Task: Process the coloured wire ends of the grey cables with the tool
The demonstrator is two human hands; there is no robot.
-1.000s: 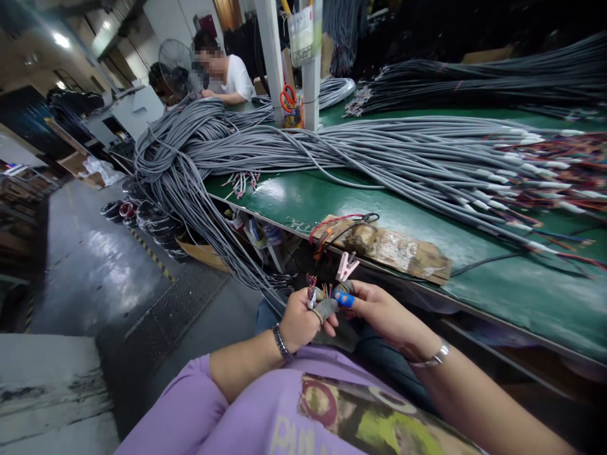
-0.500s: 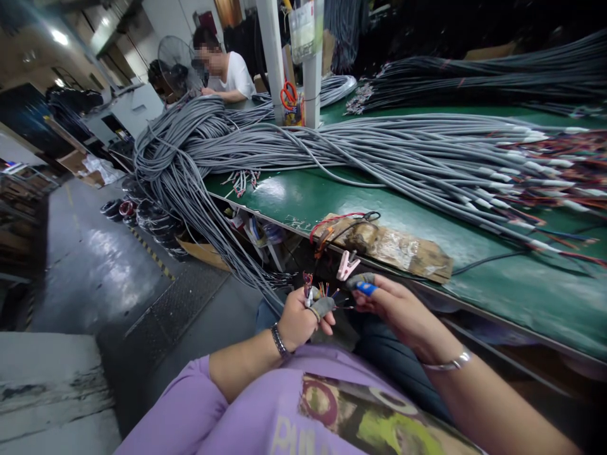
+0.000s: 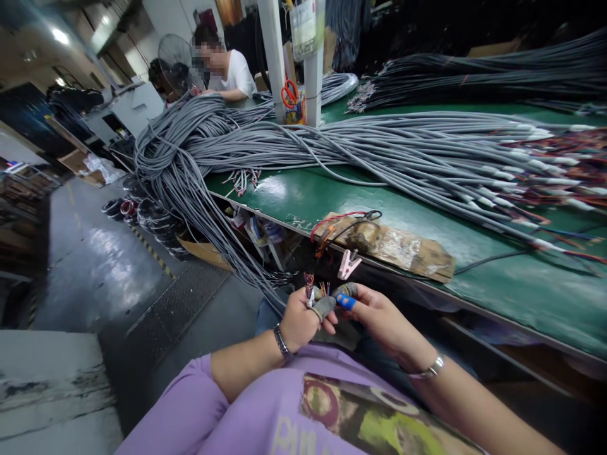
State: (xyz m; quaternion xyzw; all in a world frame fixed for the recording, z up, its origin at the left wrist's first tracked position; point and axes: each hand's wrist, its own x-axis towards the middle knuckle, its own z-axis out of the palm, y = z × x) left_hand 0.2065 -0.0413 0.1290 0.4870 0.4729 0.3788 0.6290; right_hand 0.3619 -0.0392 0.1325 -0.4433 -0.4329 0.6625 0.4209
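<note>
My left hand [image 3: 305, 316], with grey covers on its fingertips, is closed on the stripped end of a grey cable. Thin coloured wires [image 3: 325, 289] fan up from between its thumb and finger. My right hand [image 3: 367, 306] has a grey cover on one fingertip and blue tape round another. Its fingers are pinched at the wire ends, right beside the left fingertips; the exact wire between them is hidden. Just above, a pink clothes peg [image 3: 349, 265] sits at the table edge by a taped cardboard piece [image 3: 403, 249].
Grey cables [image 3: 294, 148] lie along the green table [image 3: 284, 196] and hang over its left edge. Orange-handled scissors [image 3: 289, 93] are at a white post [image 3: 313, 88]. A person in white [image 3: 237, 74] sits at the far end near a fan [image 3: 174, 58].
My right hand has moved left, from apart to close against the left fingertips at the wires. The left hand has stayed nearly in place.
</note>
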